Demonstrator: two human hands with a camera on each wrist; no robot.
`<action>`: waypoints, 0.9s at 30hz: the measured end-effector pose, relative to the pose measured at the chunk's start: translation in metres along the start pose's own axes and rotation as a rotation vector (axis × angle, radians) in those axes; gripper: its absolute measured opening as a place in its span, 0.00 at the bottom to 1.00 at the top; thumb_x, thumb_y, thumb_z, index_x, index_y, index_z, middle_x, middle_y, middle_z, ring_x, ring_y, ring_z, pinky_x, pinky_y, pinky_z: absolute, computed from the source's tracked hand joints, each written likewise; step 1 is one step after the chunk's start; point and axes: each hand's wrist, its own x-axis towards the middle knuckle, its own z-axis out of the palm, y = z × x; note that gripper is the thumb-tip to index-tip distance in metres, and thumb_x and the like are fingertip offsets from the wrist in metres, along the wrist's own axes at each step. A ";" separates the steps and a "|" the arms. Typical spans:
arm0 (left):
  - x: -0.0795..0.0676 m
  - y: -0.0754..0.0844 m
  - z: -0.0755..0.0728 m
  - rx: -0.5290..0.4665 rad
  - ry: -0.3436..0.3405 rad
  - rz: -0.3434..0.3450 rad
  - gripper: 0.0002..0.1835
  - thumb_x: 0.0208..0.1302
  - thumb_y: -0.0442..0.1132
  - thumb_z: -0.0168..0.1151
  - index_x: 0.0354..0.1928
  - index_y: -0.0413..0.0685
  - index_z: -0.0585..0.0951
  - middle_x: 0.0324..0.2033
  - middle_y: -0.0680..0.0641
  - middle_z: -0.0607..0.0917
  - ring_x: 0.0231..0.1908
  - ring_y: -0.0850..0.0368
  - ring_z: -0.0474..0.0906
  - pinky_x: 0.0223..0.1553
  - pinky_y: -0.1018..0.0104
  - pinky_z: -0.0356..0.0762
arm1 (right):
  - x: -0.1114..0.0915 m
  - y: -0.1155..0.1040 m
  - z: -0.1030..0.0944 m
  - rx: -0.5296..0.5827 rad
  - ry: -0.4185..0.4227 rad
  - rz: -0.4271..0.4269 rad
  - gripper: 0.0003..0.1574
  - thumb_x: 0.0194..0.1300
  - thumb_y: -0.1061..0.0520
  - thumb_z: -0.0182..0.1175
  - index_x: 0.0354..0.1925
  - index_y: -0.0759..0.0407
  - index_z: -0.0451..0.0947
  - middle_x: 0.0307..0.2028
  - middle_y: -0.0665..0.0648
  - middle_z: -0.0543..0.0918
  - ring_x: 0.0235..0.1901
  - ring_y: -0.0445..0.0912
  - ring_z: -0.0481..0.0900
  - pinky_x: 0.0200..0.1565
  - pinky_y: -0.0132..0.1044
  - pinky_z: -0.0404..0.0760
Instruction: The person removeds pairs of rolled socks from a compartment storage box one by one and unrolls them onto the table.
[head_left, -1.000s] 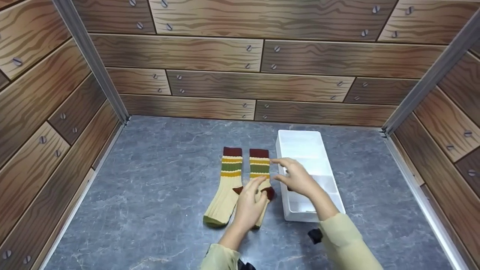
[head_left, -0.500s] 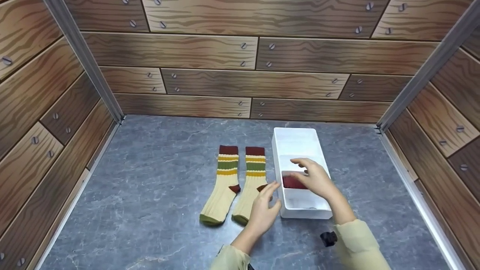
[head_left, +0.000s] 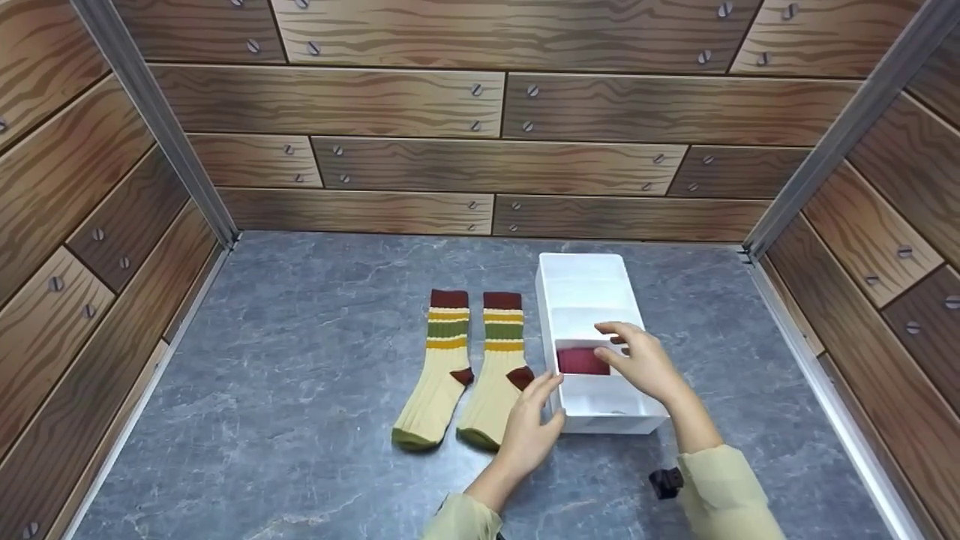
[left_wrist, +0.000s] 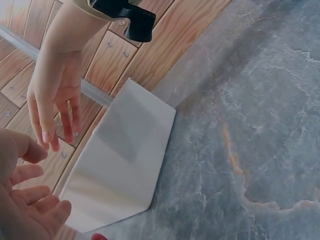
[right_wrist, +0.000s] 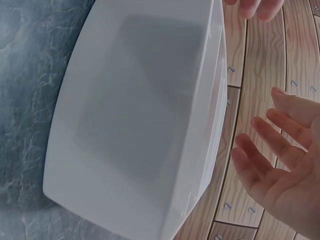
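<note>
My right hand point(head_left: 641, 364) hovers over a white divided box point(head_left: 592, 279), fingers spread and slightly bent, holding nothing. Beneath its thumb, a dark red folded cloth piece point(head_left: 581, 361) sits in one compartment. My left hand point(head_left: 531, 429) is relaxed beside the box's near left corner, fingertips right at the wall. Two cream socks with striped tops lie flat to the left: the left sock point(head_left: 435, 390) and the right sock point(head_left: 491, 397), whose toe is close to my left hand. The left wrist view shows both hands empty beside the box wall point(left_wrist: 125, 155).
Everything rests on a grey marbled surface point(head_left: 315, 360). Wood-patterned panels point(head_left: 420, 161) enclose the back and both sides, with metal strips along the corners. A black wrist-camera piece point(head_left: 666, 483) hangs by the right sleeve point(head_left: 724, 487).
Both hands have moved right, away from the right sock, to the white box. The dark red cloth in its compartment has come into clearer view. The socks lie as before, while the head view shifted slightly.
</note>
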 end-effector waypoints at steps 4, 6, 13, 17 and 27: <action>0.000 -0.001 0.001 -0.005 -0.005 0.003 0.25 0.60 0.31 0.56 0.62 0.39 0.73 0.63 0.37 0.70 0.62 0.42 0.66 0.60 0.49 0.67 | -0.002 0.005 -0.002 -0.008 0.023 0.014 0.25 0.63 0.61 0.62 0.57 0.68 0.73 0.54 0.68 0.77 0.51 0.62 0.75 0.51 0.55 0.74; 0.001 -0.002 0.002 -0.006 -0.003 0.024 0.24 0.60 0.30 0.56 0.61 0.37 0.74 0.62 0.36 0.70 0.61 0.42 0.67 0.58 0.51 0.69 | -0.003 0.009 -0.003 -0.012 0.051 0.019 0.24 0.62 0.63 0.63 0.56 0.68 0.74 0.52 0.69 0.78 0.50 0.62 0.76 0.51 0.55 0.74; 0.010 0.001 0.004 -0.031 0.015 0.063 0.21 0.60 0.29 0.56 0.58 0.38 0.76 0.58 0.39 0.73 0.54 0.45 0.73 0.52 0.61 0.74 | -0.011 0.032 -0.007 -0.030 0.181 0.051 0.18 0.58 0.70 0.63 0.49 0.70 0.78 0.44 0.67 0.81 0.43 0.59 0.79 0.47 0.53 0.77; 0.019 0.003 0.002 -0.041 0.017 0.073 0.20 0.60 0.28 0.55 0.55 0.37 0.78 0.54 0.40 0.76 0.49 0.47 0.76 0.50 0.64 0.75 | -0.015 0.043 -0.007 -0.061 0.225 0.072 0.17 0.57 0.72 0.62 0.47 0.70 0.79 0.42 0.67 0.81 0.41 0.58 0.79 0.44 0.51 0.78; 0.049 0.009 -0.005 0.084 -0.022 0.124 0.17 0.62 0.28 0.55 0.53 0.38 0.79 0.51 0.45 0.79 0.49 0.49 0.77 0.50 0.67 0.74 | -0.018 0.053 -0.002 -0.103 0.263 0.089 0.17 0.54 0.76 0.61 0.44 0.70 0.80 0.40 0.66 0.81 0.41 0.59 0.79 0.43 0.51 0.78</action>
